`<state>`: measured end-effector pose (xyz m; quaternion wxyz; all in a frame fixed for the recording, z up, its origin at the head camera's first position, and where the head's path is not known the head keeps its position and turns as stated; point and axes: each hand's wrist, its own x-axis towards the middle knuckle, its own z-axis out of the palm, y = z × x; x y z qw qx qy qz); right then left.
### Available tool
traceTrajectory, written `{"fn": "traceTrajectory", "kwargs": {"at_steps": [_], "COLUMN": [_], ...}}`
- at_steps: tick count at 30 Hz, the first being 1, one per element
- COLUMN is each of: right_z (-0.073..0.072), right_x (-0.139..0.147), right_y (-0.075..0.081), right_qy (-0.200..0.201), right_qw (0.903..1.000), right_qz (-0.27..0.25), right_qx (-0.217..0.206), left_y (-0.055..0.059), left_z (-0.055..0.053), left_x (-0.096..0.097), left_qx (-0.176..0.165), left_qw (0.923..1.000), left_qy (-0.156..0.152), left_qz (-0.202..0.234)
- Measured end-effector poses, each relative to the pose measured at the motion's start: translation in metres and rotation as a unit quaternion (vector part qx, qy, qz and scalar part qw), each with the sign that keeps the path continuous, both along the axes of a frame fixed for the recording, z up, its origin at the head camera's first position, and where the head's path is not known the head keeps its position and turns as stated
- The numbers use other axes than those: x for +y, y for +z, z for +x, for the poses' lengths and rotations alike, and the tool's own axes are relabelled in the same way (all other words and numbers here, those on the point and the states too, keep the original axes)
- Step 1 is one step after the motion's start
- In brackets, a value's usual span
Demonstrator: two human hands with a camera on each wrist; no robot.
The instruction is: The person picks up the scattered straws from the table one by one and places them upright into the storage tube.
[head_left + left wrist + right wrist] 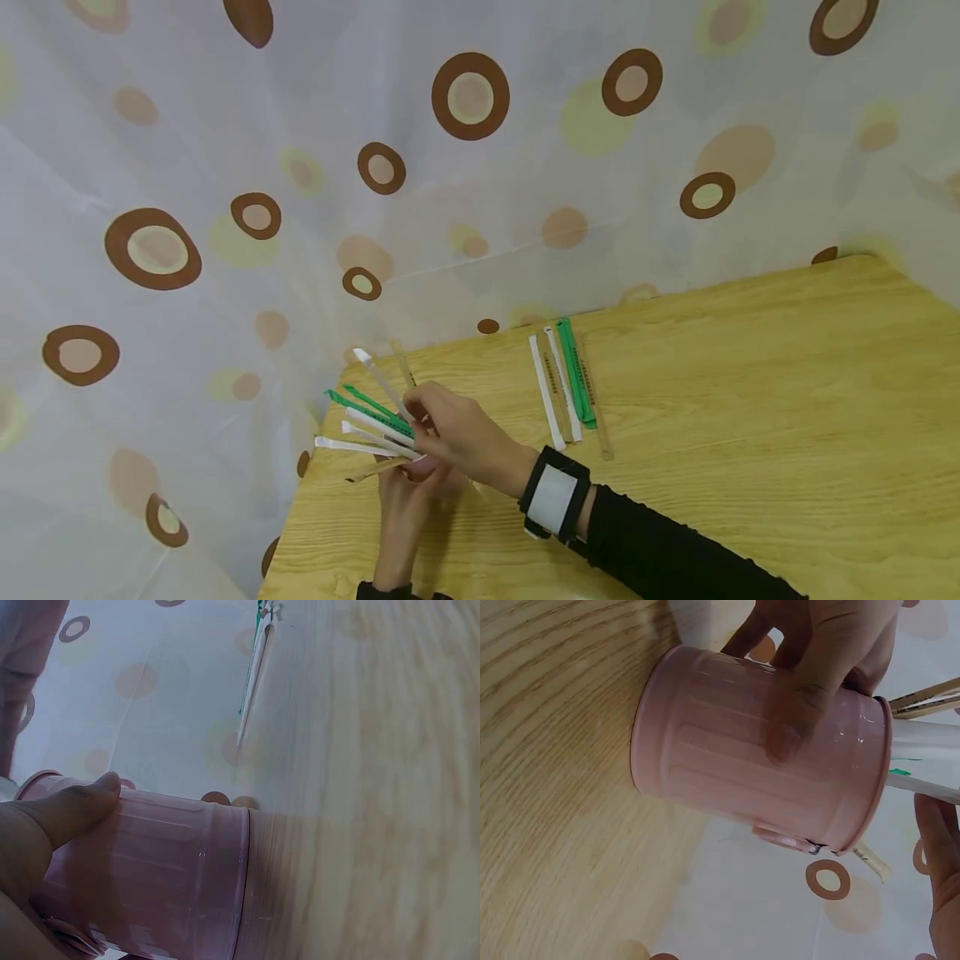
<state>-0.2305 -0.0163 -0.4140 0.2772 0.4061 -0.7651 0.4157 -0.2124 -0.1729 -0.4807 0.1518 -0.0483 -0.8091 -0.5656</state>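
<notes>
A pink ribbed metal pail (727, 742) stands with its base at the tabletop, mostly hidden by hands in the head view. My left hand (405, 496) grips its side, thumb (82, 806) laid along the wall. Several paper-wrapped straws, green (378, 412), white (360, 446) and brown (375, 471), stick out of its mouth, fanned to the left. Above the rim, my right hand (468, 433) pinches a white wrapped straw (381, 379) between thumb and fingers. Its lower end is hidden behind that hand in the head view.
To the right, another row of wrapped straws lies on the wooden table (712, 400): white (546, 392), green (576, 375) and brown (596, 400). A white curtain with brown circles (510, 183) hangs along the table's back and left edges.
</notes>
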Motion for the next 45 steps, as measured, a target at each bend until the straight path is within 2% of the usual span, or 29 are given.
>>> {"fn": "traceTrajectory", "kwargs": {"at_steps": [5,11,14,17,18,21,23,25,27,30,35,39,42,45], "right_z": [-0.006,-0.007,-0.007,-0.007,-0.006,-0.005,-0.006,-0.008,-0.01,-0.014,-0.022,-0.029,-0.031,-0.032], "right_x": [-0.007,-0.008,-0.005,-0.002,0.0,0.006,0.013,0.021,0.03,0.047,0.082,0.113,0.134,0.149], "right_y": [-0.008,-0.012,-0.011,-0.009,-0.008,-0.008,-0.008,-0.01,-0.012,-0.016,-0.026,-0.029,-0.03,-0.034], "right_qy": [-0.032,-0.044,-0.034,-0.027,-0.028,-0.037,-0.045,-0.06,-0.084,-0.129,-0.205,-0.274,-0.322,-0.345], "right_qw": [0.9957,0.9943,0.993,0.9918,0.9921,0.9945,0.9954,0.9943,0.9901,0.9766,0.9447,0.9058,0.8666,0.8412], "right_qz": [0.078,0.086,0.085,0.076,0.07,0.051,0.034,0.022,0.014,0.01,0.023,0.071,0.123,0.155], "right_qx": [-0.04,-0.045,-0.074,-0.098,-0.101,-0.083,-0.077,-0.085,-0.112,-0.171,-0.255,-0.315,-0.361,-0.386], "left_y": [-0.004,-0.006,-0.008,-0.008,-0.007,-0.006,-0.005,-0.004,-0.004,-0.002,0.0,0.0,-0.001,0.0], "left_z": [-0.002,-0.002,-0.002,-0.002,-0.002,0.0,0.0,0.001,0.0,0.001,0.0,0.0,-0.001,0.0], "left_x": [0.001,0.003,0.004,0.004,0.004,0.002,0.002,0.002,0.003,0.004,0.005,0.005,0.004,0.004], "left_qx": [0.006,0.0,-0.004,-0.002,-0.005,-0.023,-0.032,-0.03,-0.023,-0.016,-0.016,-0.02,-0.023,-0.022], "left_qw": [0.9999,0.9999,0.9987,0.9985,0.9989,0.9997,0.9993,0.9992,0.9994,0.9994,0.9996,0.9995,0.9993,0.9992], "left_qy": [0.002,0.0,-0.021,-0.025,-0.022,0.01,0.017,0.024,0.026,0.027,0.022,0.023,0.026,0.028], "left_qz": [0.012,0.015,0.046,0.049,0.042,-0.002,-0.006,-0.008,-0.005,-0.012,-0.01,-0.009,-0.011,-0.017]}}
